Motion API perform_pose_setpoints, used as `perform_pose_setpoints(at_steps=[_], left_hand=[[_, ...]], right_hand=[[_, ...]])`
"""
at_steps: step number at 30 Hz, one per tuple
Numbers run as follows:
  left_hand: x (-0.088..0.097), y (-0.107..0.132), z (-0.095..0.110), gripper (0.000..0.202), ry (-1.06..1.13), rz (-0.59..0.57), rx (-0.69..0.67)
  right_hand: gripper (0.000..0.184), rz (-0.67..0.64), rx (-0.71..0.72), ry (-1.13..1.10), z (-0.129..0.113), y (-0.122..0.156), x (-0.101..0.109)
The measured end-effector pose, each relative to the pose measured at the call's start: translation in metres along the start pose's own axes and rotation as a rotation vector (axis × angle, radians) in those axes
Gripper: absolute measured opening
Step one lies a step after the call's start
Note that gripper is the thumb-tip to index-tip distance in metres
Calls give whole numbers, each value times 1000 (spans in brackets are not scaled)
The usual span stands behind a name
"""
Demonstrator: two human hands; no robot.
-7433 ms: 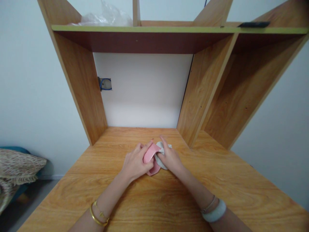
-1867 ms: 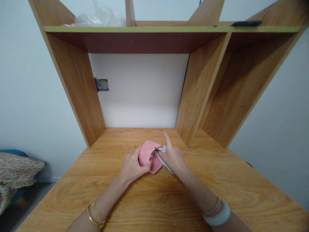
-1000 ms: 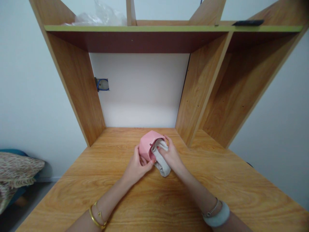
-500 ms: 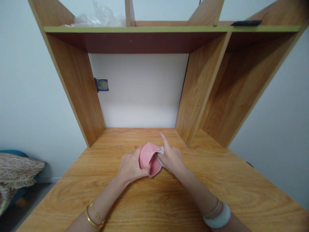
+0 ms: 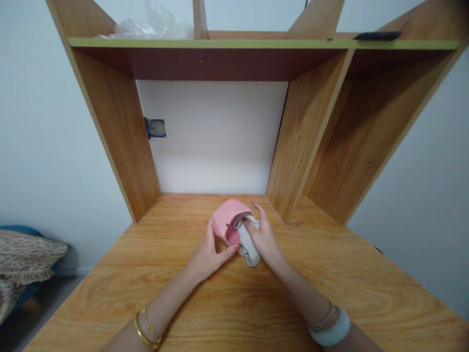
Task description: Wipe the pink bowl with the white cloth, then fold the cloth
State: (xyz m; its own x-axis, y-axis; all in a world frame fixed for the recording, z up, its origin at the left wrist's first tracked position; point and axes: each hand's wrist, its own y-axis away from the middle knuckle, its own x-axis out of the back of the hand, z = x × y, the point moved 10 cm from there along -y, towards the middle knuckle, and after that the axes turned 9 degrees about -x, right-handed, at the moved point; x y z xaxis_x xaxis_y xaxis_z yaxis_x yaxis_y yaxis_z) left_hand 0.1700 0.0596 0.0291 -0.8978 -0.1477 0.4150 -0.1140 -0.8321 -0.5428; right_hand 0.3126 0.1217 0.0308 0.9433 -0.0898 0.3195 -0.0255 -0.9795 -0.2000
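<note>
A pink faceted pot is tilted on its side over the desk, its opening turned toward me and to the right. My left hand grips it from the left, the thumb at the lower rim and the fingers along the outer wall. My right hand holds a light grey cloth at the opening. Part of the cloth is inside the pot, and the rest hangs out below the rim. The right index finger points up, apart from the cloth, and some fingertips are hidden in the folds.
The wooden desk has a hutch with upright panels and a green-edged shelf. On the shelf lie clear plastic bags and a dark flat object. A wall box with blue wire shows behind. Woven fabric lies at far left.
The pot has moved slightly up and turned, so its opening faces more to the right. More of the cloth shows, hanging out of it. My left thumb now lies along the lower rim.
</note>
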Motion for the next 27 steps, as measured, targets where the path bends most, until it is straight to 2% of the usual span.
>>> perform_pose_setpoints(at_steps=[2, 4, 8, 12, 17, 19, 22, 25, 27], left_hand=[[-6, 1, -3, 70, 88, -6, 51], [-5, 2, -5, 68, 96, 10, 84], [6, -1, 0, 67, -93, 7, 50], [14, -1, 1, 73, -406, -66, 63], [17, -1, 7, 69, -592, -170, 41], [16, -1, 7, 67, -593, -185, 33], [16, -1, 2, 66, -478, -152, 37], [19, -2, -4, 69, -242, -30, 43], [16, -2, -10, 74, -95, 8, 56]], right_hand=[[56, -24, -26, -76, 5, -2, -5], [58, -45, -54, -57, 9, -4, -9], [67, -7, -56, 244, 5, -4, -3], [70, 70, 37, 599, -14, 4, 5], [72, -27, 263, 764, -33, 19, -15], [71, -79, 308, 763, -34, 22, -21], [67, -77, 264, 673, -28, 19, -17], [60, -24, 139, 441, -15, 10, -5], [56, -1, 68, 221, -7, 5, 1]])
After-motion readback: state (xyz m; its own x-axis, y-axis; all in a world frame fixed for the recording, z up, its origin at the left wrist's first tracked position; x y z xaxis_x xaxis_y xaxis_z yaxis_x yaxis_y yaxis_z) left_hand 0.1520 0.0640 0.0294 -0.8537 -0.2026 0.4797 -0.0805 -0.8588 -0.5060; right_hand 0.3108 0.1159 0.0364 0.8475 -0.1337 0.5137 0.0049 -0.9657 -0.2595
